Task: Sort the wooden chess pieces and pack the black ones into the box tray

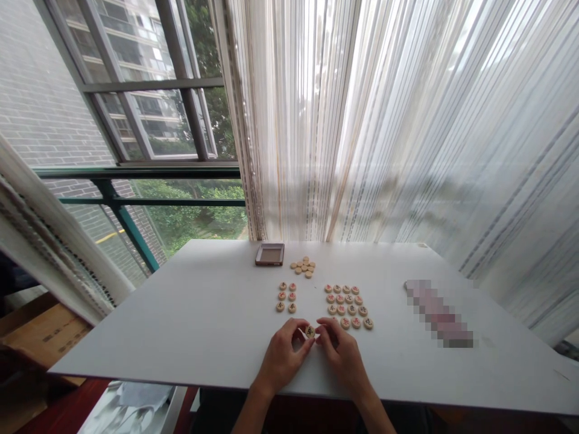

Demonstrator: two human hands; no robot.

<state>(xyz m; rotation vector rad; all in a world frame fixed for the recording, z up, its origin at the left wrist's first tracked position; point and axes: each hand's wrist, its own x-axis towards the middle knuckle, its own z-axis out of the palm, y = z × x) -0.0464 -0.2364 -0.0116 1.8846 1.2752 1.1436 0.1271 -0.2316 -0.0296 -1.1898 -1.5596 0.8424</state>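
Observation:
A round wooden Chinese chess piece (310,332) with a dark character is held up near the table's front edge. My left hand (283,354) pinches it between thumb and fingers from the left. My right hand (340,349) has its fingertips closed at the piece's right rim. Beyond my left hand lie two short columns of pieces (292,296), some red and some black. Further right, several rows of pieces (348,299) form a grid. Its front row (356,323) is partly covered by my right hand. A loose cluster of pieces (304,266) sits farther back, their characters not visible.
An open, shallow square box (270,255) stands at the back of the white table (190,313). On the right lies a blurred-out pinkish object (438,313). Curtains (362,150) hang behind the table. A cardboard box (45,331) is at the lower left, off the table.

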